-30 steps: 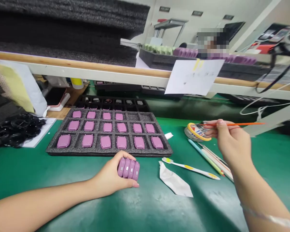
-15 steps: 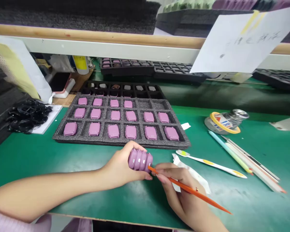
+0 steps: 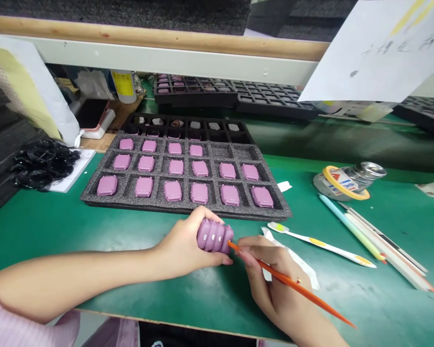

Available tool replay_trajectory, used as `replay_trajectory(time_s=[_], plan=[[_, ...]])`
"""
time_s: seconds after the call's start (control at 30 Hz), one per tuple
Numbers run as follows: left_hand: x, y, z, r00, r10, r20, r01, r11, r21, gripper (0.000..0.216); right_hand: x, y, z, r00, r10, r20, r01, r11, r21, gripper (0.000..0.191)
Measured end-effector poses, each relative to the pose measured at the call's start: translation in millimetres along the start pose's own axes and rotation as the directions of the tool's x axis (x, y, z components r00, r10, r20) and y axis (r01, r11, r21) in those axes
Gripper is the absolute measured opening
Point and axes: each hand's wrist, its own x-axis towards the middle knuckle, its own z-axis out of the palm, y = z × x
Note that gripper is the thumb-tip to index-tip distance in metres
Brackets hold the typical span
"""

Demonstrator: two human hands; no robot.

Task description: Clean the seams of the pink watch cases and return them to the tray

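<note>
My left hand [image 3: 193,243] is closed around a row of several purple watch cases [image 3: 212,236], pressed side by side above the green bench. Small pale openings show along their facing sides. Pinched in my right hand [image 3: 275,274] is a slim orange pointed stick [image 3: 292,285]. Its tip touches or nearly touches the rightmost case of the row; which of the two I cannot tell. Just beyond my left hand lies a grey foam tray [image 3: 188,209] with purple watch cases in most of its compartments. A crumpled white tissue [image 3: 304,267] is partly under my right hand.
To the right lie a toothbrush [image 3: 321,243], a blue-green stick [image 3: 350,226], white sticks [image 3: 394,250] and a glass bottle [image 3: 338,183] with a yellow ring. Black curled pieces [image 3: 45,164] sit at left. A shelf edge [image 3: 159,41] with a hanging paper [image 3: 376,53] crosses above.
The view has shifted slightly, so the bench things sit a little differently in it. Both hands keep their holds on the watch cases and the orange stick, with the tip still at the rightmost case.
</note>
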Motion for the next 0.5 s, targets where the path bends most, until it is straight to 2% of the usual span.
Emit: replay_trajectory(time_s=[0.17,0.3,0.5], plan=[[0.7,-0.2,-0.8,1.000,0.017,0.005,-0.017,1.000,0.026,0.058,0.3,-0.4,-0.2,0.999,0.010,0.037,-0.012,0.999,0.031,0.018],[0.7,0.4,-0.8,1.000,0.017,0.006,-0.017,1.000,0.023,0.057,3.0,0.8,-0.5,0.998,0.058,0.010,-0.058,0.998,0.031,0.014],[0.7,0.7,-1.4,1.000,0.027,0.016,-0.027,0.999,0.023,0.056,4.8,0.9,-1.9,0.999,0.051,0.018,-0.052,0.998,0.036,0.013]])
